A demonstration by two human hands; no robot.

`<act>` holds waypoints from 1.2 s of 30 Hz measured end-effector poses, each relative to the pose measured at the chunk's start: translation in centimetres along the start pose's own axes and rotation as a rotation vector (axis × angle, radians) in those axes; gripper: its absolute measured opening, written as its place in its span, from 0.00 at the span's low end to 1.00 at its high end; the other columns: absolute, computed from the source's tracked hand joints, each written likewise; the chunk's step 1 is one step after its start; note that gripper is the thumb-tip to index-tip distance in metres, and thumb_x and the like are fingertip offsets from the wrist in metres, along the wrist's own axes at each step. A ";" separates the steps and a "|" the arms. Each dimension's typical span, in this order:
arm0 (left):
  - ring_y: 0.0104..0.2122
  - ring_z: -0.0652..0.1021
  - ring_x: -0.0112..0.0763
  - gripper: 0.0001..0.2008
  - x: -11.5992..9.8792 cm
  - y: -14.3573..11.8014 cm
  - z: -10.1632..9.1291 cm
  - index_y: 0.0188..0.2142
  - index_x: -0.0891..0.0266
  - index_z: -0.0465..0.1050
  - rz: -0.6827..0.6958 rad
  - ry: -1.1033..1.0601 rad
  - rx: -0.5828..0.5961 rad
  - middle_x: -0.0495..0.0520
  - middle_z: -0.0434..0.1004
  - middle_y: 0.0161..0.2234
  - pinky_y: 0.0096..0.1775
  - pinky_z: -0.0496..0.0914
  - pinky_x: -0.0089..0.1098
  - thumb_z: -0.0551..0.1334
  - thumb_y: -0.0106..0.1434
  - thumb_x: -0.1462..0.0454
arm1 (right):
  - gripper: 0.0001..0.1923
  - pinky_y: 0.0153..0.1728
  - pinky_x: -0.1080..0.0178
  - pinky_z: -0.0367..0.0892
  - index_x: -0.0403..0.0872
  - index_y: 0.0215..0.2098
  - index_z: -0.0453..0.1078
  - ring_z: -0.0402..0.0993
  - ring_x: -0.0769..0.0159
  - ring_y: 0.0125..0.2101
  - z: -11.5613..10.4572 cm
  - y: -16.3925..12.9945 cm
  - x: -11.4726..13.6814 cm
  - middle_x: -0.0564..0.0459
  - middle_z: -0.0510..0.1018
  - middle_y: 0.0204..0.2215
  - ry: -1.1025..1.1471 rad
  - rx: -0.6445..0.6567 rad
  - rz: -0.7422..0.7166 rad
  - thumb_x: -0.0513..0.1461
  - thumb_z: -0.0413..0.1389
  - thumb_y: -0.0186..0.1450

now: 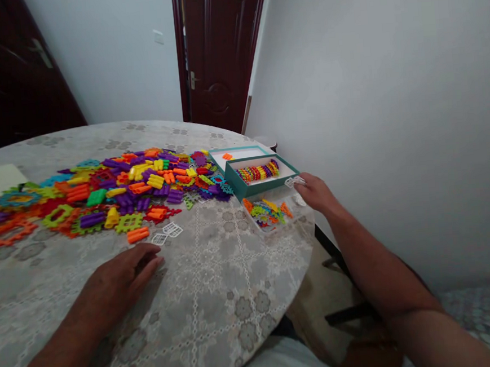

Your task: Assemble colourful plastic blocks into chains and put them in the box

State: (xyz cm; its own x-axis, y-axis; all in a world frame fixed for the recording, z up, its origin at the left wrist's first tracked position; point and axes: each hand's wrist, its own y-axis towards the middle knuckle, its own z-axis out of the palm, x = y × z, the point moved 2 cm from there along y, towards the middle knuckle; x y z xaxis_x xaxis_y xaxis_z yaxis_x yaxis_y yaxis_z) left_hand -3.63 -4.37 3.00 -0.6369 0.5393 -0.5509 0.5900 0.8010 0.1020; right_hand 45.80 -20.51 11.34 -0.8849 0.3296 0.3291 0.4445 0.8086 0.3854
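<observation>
My right hand pinches a white plastic lattice piece above the right end of a clear plastic tray. Small coloured plastic pieces lie in the tray's left part, and something white sits in the part under my hand. Resting on the tablecloth, my left hand is open, its thumb apart from the slightly curled fingers. Just beyond its fingertips lie white lattice pieces and an orange ribbed block. No object shows in the left hand.
A green box holds a row of colourful discs beside the tray. Its white-lined lid lies behind with an orange piece in it. A large heap of coloured gear plates and tube blocks covers the table's far left. The round table ends near the wall.
</observation>
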 end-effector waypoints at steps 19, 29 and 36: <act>0.45 0.82 0.50 0.19 -0.1 -0.1 0.3 0.47 0.52 0.75 0.004 0.067 0.010 0.55 0.84 0.46 0.51 0.75 0.47 0.55 0.69 0.46 | 0.17 0.47 0.54 0.74 0.46 0.46 0.79 0.80 0.56 0.40 0.9 -1.3 0.5 0.44 0.85 0.43 0.255 -0.291 0.110 0.42 0.51 0.67; 0.49 0.80 0.44 0.14 -0.7 -0.8 0.0 0.50 0.59 0.75 0.000 0.204 -0.096 0.60 0.83 0.48 0.52 0.73 0.41 0.55 0.73 0.57 | 0.13 0.46 0.58 0.73 0.49 0.53 0.75 0.79 0.61 0.42 8.8 -5.4 23.1 0.46 0.82 0.49 0.514 0.450 -0.489 0.40 0.56 0.72; 0.51 0.79 0.42 0.11 -0.4 -1.1 -0.2 0.51 0.58 0.75 -0.021 0.263 -0.128 0.59 0.82 0.50 0.54 0.72 0.39 0.58 0.72 0.61 | 0.26 0.57 0.54 0.67 0.46 0.63 0.71 0.75 0.52 0.54 17.5 -2.7 28.1 0.39 0.77 0.55 0.228 0.573 -0.532 0.37 0.62 0.67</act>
State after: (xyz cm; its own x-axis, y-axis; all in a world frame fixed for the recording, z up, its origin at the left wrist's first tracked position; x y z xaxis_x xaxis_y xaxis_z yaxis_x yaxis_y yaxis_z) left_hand -4.12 -5.47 3.23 -0.7648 0.5579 -0.3223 0.5186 0.8299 0.2060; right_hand 17.30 -4.89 4.52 -0.8801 -0.2261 0.4174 -0.2220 0.9732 0.0592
